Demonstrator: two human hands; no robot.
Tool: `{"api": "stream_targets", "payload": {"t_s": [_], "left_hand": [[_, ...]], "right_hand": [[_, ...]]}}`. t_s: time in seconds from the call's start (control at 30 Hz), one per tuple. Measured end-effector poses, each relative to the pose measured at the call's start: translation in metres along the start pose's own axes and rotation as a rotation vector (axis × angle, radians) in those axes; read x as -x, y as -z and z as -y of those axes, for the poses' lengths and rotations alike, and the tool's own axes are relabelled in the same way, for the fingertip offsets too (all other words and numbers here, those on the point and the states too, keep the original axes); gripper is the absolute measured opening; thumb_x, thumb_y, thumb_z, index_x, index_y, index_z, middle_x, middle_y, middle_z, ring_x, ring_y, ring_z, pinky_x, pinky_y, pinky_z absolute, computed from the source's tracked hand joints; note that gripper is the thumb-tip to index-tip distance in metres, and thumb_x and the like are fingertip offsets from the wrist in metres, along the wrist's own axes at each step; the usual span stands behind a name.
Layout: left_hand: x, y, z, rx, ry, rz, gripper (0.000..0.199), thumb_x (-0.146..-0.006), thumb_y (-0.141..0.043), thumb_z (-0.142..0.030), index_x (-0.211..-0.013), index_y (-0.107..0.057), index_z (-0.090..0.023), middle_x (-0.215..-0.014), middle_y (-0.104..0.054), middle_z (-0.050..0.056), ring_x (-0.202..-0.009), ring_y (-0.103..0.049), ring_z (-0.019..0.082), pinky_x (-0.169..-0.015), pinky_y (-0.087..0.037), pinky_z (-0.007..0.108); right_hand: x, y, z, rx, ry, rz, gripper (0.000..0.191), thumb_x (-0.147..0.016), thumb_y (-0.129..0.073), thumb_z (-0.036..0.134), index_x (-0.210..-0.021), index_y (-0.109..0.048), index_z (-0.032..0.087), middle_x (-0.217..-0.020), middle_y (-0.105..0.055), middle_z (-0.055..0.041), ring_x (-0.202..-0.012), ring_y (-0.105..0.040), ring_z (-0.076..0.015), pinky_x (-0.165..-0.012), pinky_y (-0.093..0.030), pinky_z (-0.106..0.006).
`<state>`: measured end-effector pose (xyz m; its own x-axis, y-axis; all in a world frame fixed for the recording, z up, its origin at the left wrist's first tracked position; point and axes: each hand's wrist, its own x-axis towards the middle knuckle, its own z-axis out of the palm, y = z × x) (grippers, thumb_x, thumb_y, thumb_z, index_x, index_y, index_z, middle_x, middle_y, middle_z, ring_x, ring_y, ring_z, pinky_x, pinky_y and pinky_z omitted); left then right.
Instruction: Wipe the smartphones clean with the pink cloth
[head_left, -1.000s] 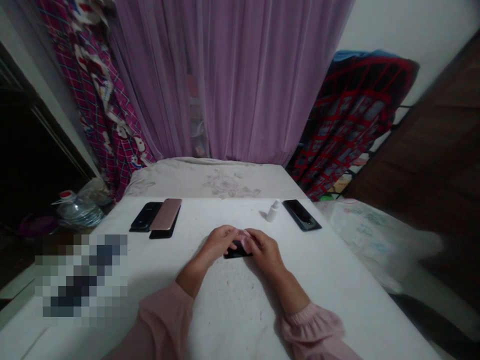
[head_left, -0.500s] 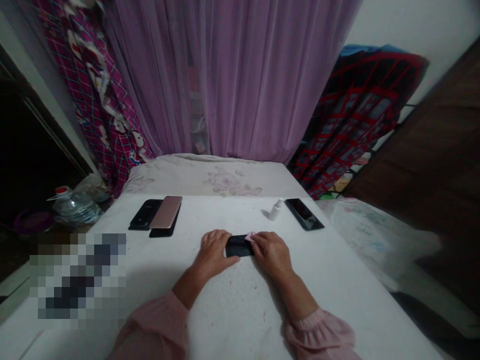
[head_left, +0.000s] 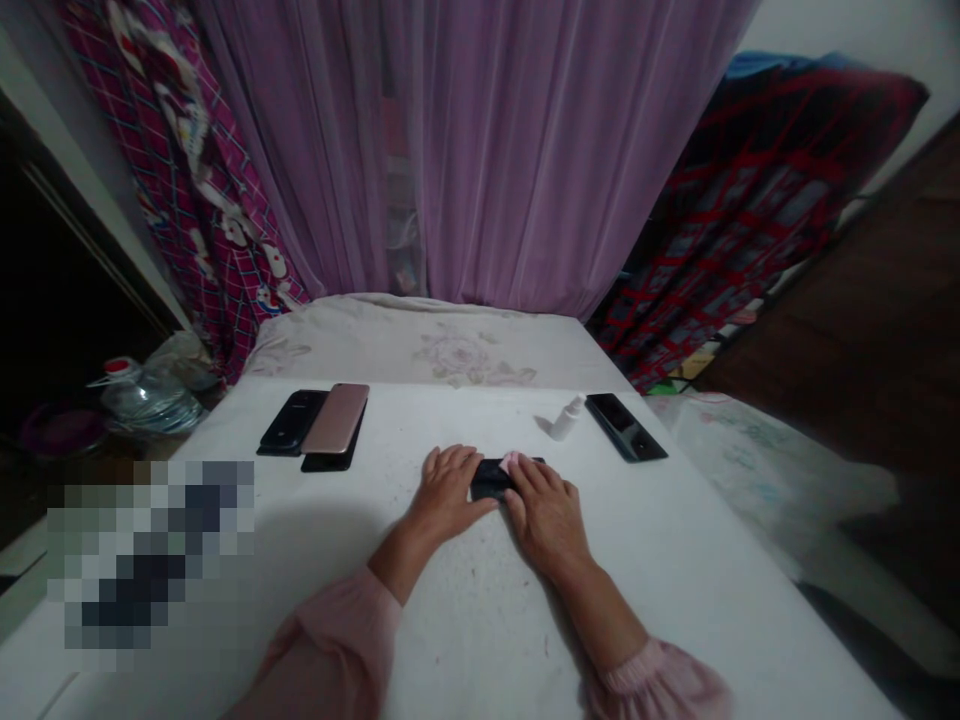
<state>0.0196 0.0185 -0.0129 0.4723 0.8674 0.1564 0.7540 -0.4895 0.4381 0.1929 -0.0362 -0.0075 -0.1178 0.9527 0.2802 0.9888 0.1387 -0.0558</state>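
- **Left hand** [head_left: 448, 492]: open, fingers spread, palm down on the white-covered counter [head_left: 660, 570]. It holds nothing; its thumb side lies just beside the left end of the black smartphone [head_left: 489, 480].
- **Right hand** [head_left: 546, 516]: nearly flat, fingers angled over the right end of the black smartphone. The fingertips rest on a small pink cloth [head_left: 510, 461]. Whether the cloth is pinched or only pressed cannot be told.
- **Work position:** the black smartphone lies flat near the middle of the counter, partly hidden by both hands. Which face is up cannot be told.
- **Handling note:** flat hands on both sides appear to suit this position. Steady pressure from the fingertips should limit sliding of the phone and bunching of the cloth.
- **Items beyond the hands:** a white dropper bottle [head_left: 568, 419] stands upright beside a dark smartphone [head_left: 625, 427]. At left, a rose-gold smartphone [head_left: 335, 418] lies on a black smartphone [head_left: 326, 462], just beside a black phone case [head_left: 292, 422].
- **Markings:** no brand, label or writing is legible on any item.
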Motion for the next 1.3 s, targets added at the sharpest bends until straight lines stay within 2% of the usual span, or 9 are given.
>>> {"api": "stream_targets", "payload": {"t_s": [0.1,0.17,0.3,0.4,0.53,0.67,0.93,1.17,1.3], "left_hand": [[0.002,0.000,0.001,0.000,0.003,-0.001,0.057,-0.079,-0.068,-0.042,-0.130,-0.049,-0.023,-0.139,-0.051,0.010,-0.134,-0.039,0.027,-0.114,-0.017,0.052],[0.002,0.000,0.001,0.003,0.004,-0.003,0.058,-0.079,-0.068,-0.041,-0.130,-0.049,-0.023,-0.139,-0.051,0.010,-0.134,-0.038,0.027,-0.115,-0.017,0.052],[0.002,-0.002,0.002,0.002,-0.002,-0.013,0.060,-0.078,-0.069,-0.044,-0.130,-0.049,-0.023,-0.139,-0.051,0.010,-0.134,-0.038,0.028,-0.114,-0.018,0.053],[0.002,-0.003,0.004,0.000,-0.010,-0.029,0.059,-0.078,-0.069,-0.044,-0.130,-0.049,-0.022,-0.139,-0.051,0.010,-0.134,-0.039,0.028,-0.114,-0.018,0.053],[0.002,-0.004,0.003,-0.002,-0.006,-0.042,0.057,-0.078,-0.068,-0.041,-0.129,-0.049,-0.023,-0.139,-0.052,0.010,-0.133,-0.040,0.028,-0.115,-0.018,0.052],[0.002,-0.004,0.003,-0.013,0.008,-0.044,0.056,-0.077,-0.068,-0.034,-0.129,-0.050,-0.022,-0.138,-0.052,0.010,-0.133,-0.040,0.028,-0.115,-0.019,0.051],[0.002,-0.005,0.003,-0.018,0.008,-0.057,0.058,-0.075,-0.071,-0.041,-0.126,-0.051,-0.021,-0.138,-0.052,0.011,-0.133,-0.041,0.029,-0.115,-0.020,0.052],[0.002,-0.005,0.001,-0.046,0.023,-0.061,0.054,-0.075,-0.067,-0.029,-0.127,-0.051,-0.022,-0.138,-0.053,0.010,-0.133,-0.041,0.027,-0.116,-0.020,0.050],[0.002,-0.007,0.003,-0.040,0.009,-0.085,0.053,-0.077,-0.066,-0.038,-0.126,-0.051,-0.023,-0.137,-0.053,0.010,-0.133,-0.042,0.028,-0.115,-0.020,0.051]], "right_hand": [[0.000,0.003,0.012,-0.039,0.047,0.014,0.045,-0.098,-0.038,0.036,-0.139,-0.048,0.021,-0.144,-0.048,-0.0080,-0.128,-0.043,-0.0255,-0.094,-0.037,-0.040],[0.000,0.002,0.013,-0.038,0.027,0.005,0.044,-0.098,-0.037,0.035,-0.138,-0.048,0.022,-0.144,-0.048,-0.0083,-0.131,-0.041,-0.0254,-0.099,-0.033,-0.042],[0.001,-0.007,-0.001,0.008,-0.085,-0.019,0.045,-0.099,-0.033,0.034,-0.138,-0.048,0.019,-0.145,-0.046,-0.0105,-0.134,-0.039,-0.0289,-0.108,-0.021,-0.054],[0.002,-0.013,-0.009,0.017,-0.149,-0.040,0.047,-0.099,-0.031,0.036,-0.139,-0.046,0.017,-0.145,-0.044,-0.0137,-0.133,-0.041,-0.0313,-0.108,-0.020,-0.059],[0.000,-0.016,0.001,-0.030,-0.064,-0.027,0.051,-0.098,-0.033,0.037,-0.142,-0.042,0.013,-0.147,-0.042,-0.0148,-0.135,-0.038,-0.0304,-0.110,-0.019,-0.057],[-0.002,-0.015,0.013,-0.101,0.048,0.011,0.050,-0.099,-0.033,0.038,-0.143,-0.040,0.016,-0.148,-0.040,-0.0120,-0.138,-0.035,-0.0265,-0.113,-0.015,-0.053],[-0.003,-0.020,-0.007,-0.045,-0.138,-0.017,0.049,-0.099,-0.032,0.036,-0.143,-0.040,0.016,-0.148,-0.038,-0.0143,-0.137,-0.036,-0.0299,-0.110,-0.016,-0.061],[-0.004,-0.013,0.023,-0.140,0.039,0.000,0.048,-0.099,-0.034,0.034,-0.143,-0.041,0.018,-0.146,-0.042,-0.0120,-0.137,-0.036,-0.0258,-0.113,-0.013,-0.055],[-0.006,-0.014,0.012,-0.120,-0.040,-0.005,0.047,-0.099,-0.032,0.034,-0.142,-0.043,0.019,-0.146,-0.043,-0.0117,-0.136,-0.038,-0.0265,-0.112,-0.014,-0.058]]}}
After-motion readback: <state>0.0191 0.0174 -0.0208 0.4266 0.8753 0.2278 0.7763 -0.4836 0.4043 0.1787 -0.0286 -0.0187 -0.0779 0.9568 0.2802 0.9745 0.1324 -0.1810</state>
